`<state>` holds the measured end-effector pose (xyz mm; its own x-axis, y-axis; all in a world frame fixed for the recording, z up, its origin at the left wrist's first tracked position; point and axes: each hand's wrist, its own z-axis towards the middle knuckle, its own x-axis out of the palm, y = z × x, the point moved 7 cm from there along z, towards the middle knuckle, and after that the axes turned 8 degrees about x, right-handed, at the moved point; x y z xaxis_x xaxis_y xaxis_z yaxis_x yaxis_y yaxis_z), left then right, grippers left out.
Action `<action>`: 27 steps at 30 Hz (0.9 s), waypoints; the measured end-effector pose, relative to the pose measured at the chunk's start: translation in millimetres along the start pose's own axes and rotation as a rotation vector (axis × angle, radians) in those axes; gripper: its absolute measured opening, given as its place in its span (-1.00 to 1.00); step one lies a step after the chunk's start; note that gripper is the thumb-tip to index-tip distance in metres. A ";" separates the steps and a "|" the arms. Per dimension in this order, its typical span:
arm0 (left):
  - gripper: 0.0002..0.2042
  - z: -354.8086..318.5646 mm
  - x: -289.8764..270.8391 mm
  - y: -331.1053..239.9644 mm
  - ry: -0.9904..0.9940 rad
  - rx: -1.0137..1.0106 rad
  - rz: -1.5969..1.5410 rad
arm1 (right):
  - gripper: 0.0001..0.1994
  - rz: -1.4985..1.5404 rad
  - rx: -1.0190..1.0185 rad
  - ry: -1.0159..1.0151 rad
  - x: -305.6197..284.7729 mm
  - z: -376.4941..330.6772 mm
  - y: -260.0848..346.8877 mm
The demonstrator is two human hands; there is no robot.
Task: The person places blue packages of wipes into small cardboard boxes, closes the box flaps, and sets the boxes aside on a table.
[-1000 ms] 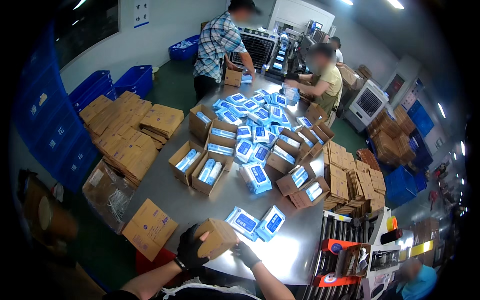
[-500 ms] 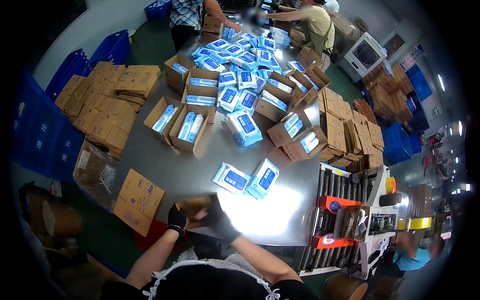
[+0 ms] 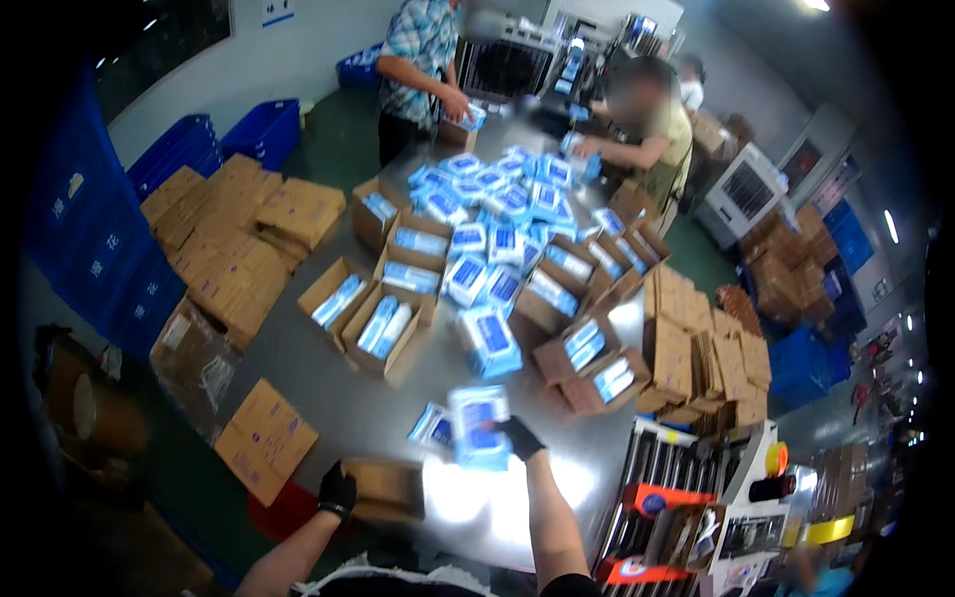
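My left hand (image 3: 338, 490), in a dark glove with bare fingertips, closes on the left side of a small open cardboard box (image 3: 388, 492) at the table's near edge. The inside of that box is only partly seen. With my right hand (image 3: 519, 438), also gloved, I grip the right edge of a blue-and-white pack of wipes (image 3: 478, 428), blurred by motion, up and to the right of the box. A second pack of wipes (image 3: 431, 425) lies on the metal table, partly behind the held one.
Open boxes holding packs (image 3: 383, 326) flank a heap of wipes packs (image 3: 502, 204). A flattened carton (image 3: 266, 440) is at left, with carton stacks (image 3: 224, 254) beyond. A roller conveyor (image 3: 652, 463) runs at right. Two co-workers (image 3: 413, 60) (image 3: 652, 139) stand at the far end.
My right hand has moved from the box to a wipes pack and grips it, shifting it leftward over the other pack. My left hand stays on the box. The view has tilted up.
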<state>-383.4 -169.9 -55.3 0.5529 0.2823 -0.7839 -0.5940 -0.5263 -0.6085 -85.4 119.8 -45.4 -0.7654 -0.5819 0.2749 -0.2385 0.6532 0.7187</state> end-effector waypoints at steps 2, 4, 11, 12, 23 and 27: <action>-0.68 8.6 -8.2 -67.2 0.040 0.080 -0.138 | -0.29 -0.759 -0.236 -0.071 5.5 15.1 31.4; -0.68 15.1 6.3 -63.5 0.111 0.017 -0.046 | -0.09 -1.140 -0.073 -0.097 23.6 47.8 6.9; -0.67 17.4 -2.4 -54.0 0.062 0.052 -0.082 | -0.21 -1.089 0.032 -0.213 20.9 8.9 -49.5; -0.66 18.4 -3.1 -58.7 0.085 0.071 -0.092 | -0.23 -1.085 0.033 -0.319 7.7 -1.5 -56.1; -0.70 33.0 69.2 -155.8 0.522 0.278 0.103 | -0.25 -0.618 -0.611 -0.569 102.0 -195.9 70.1; -0.71 40.3 77.1 -148.3 0.543 0.290 0.204 | -0.37 -0.221 -0.749 -0.520 106.0 -224.1 76.8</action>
<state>-276.2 -37.8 -30.5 0.5840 -0.2860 -0.7597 -0.8100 -0.2670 -0.5222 -51.0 -0.3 182.1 -0.9628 -0.2481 -0.1073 -0.1020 -0.0340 0.9942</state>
